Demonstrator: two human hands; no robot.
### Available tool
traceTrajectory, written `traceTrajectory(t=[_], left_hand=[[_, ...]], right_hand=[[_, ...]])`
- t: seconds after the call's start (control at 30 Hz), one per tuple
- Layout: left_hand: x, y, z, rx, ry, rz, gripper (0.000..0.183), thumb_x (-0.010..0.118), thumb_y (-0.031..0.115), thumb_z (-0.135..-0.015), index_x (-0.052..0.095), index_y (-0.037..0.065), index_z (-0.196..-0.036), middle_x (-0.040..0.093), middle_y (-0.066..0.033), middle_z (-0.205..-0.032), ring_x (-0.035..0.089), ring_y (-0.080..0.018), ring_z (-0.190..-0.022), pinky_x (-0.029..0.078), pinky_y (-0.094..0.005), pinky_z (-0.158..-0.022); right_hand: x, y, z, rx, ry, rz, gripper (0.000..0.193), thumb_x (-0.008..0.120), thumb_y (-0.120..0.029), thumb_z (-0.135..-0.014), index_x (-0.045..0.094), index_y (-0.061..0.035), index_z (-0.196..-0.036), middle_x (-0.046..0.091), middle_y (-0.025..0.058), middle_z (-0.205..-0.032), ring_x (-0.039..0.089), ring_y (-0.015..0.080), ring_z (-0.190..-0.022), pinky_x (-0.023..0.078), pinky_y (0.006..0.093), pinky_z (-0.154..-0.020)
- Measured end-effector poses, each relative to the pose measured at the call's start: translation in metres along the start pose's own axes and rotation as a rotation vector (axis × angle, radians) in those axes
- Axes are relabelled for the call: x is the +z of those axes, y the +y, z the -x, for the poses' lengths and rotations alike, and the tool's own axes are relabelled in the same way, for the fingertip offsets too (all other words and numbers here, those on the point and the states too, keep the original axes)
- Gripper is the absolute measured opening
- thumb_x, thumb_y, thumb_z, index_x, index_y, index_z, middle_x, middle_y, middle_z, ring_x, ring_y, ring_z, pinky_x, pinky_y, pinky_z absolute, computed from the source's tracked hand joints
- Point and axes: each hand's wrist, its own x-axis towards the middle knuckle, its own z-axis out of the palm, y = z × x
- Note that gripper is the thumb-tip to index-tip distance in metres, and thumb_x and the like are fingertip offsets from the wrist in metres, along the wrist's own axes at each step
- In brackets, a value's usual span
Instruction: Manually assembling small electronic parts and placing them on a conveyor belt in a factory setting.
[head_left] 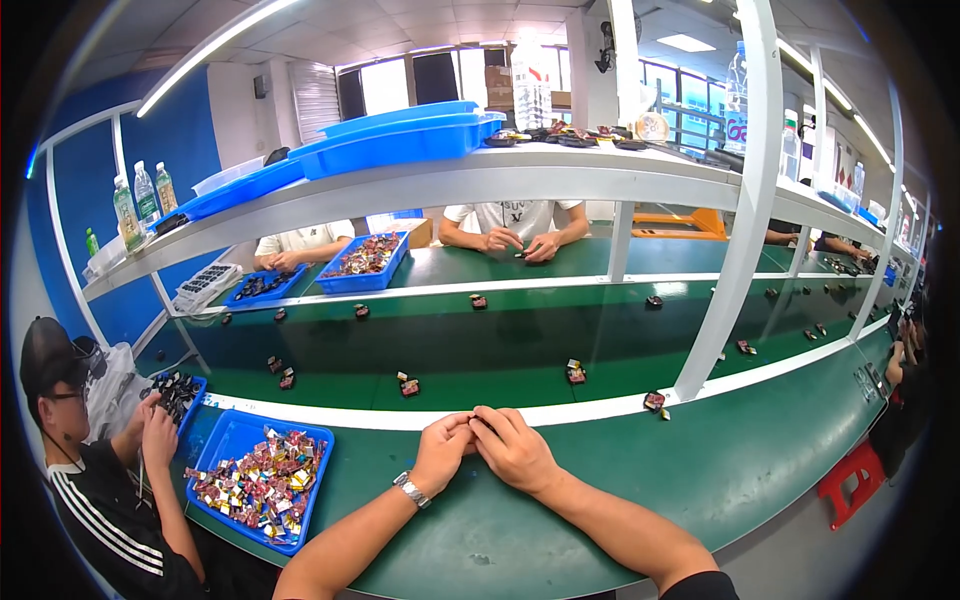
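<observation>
Fingertips together, my left hand [444, 452] and my right hand [512, 455] meet over the near green bench, close to the white rail of the belt. Both are closed on a small dark piece [474, 420], mostly covered by the fingers, so its kind cannot be made out. A metal-band watch sits on my left wrist. Left of my forearm stands a blue tray [325, 470] heaped with small electronic parts [262, 478] in reddish, yellow and white. One similar small part [655, 402] lies on the rail to the right of my hands.
Small assemblies are spread along the green conveyor belt [520, 365]. A white post [735, 230] and an overhead shelf [560, 172] with blue trays and bottles stand before me. A co-worker [110, 480] sits at left; others work across the belt. A red stool [853, 484] is at right.
</observation>
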Motion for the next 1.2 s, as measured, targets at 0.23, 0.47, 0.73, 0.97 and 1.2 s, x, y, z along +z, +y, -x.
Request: traceTrajectory(t=[0.23, 0.47, 0.73, 0.97, 1.2], left_hand=[[0.0, -0.001, -0.002, -0.018, -0.011, 0.012, 0.023, 0.052, 0.009, -0.098, 0.059, -0.003, -0.117, 0.067, -0.0081, -0.105, 0.067, -0.0133, -0.091, 0.057, -0.0281, -0.082], [-0.009, -0.01, -0.004, 0.054, 0.068, -0.216, 0.021, 0.05, 0.002, -0.095, 0.061, -0.005, -0.112, 0.069, -0.0068, -0.095, 0.067, -0.0115, -0.082, 0.056, -0.0245, -0.075], [-0.001, -0.012, -0.003, 0.088, -0.01, -0.209, 0.026, 0.049, 0.002, -0.094, 0.061, -0.007, -0.116, 0.071, -0.0081, -0.096, 0.068, -0.0112, -0.081, 0.056, -0.025, -0.074], [-0.001, -0.014, -0.003, 0.121, -0.018, -0.292, 0.026, 0.049, 0.004, -0.094, 0.061, -0.007, -0.114, 0.071, -0.0088, -0.095, 0.069, -0.0122, -0.082, 0.057, -0.0262, -0.076], [0.004, -0.002, 0.002, 0.087, 0.001, -0.37, 0.028, 0.047, -0.002, -0.094, 0.057, -0.009, -0.12, 0.069, -0.0107, -0.103, 0.068, -0.0143, -0.086, 0.057, -0.0277, -0.079]], right_hand=[[-0.003, 0.003, -0.001, -0.025, -0.004, -0.011, 0.036, 0.064, -0.003, -0.072, 0.062, 0.0074, -0.106, 0.059, 0.0144, -0.114, 0.058, 0.0261, -0.096, 0.054, 0.0318, -0.082], [-0.004, -0.008, -0.006, 0.041, -0.045, -0.143, 0.031, 0.069, -0.004, -0.072, 0.063, 0.0058, -0.102, 0.059, 0.015, -0.112, 0.059, 0.0269, -0.094, 0.053, 0.0343, -0.08], [0.009, 0.004, 0.004, 0.332, 0.11, -0.31, 0.015, 0.072, 0.0, -0.077, 0.066, -0.0006, -0.091, 0.067, 0.0105, -0.094, 0.065, 0.0251, -0.076, 0.055, 0.0343, -0.07], [0.008, -0.001, 0.002, 0.49, 0.072, -0.377, 0.02, 0.072, -0.001, -0.077, 0.064, -0.0025, -0.096, 0.066, 0.0109, -0.087, 0.065, 0.0219, -0.071, 0.054, 0.0317, -0.063], [0.006, -0.002, 0.002, 0.448, 0.039, -0.347, 0.019, 0.071, 0.0, -0.078, 0.065, -0.0028, -0.095, 0.066, 0.0095, -0.088, 0.066, 0.0206, -0.074, 0.055, 0.0299, -0.063]])
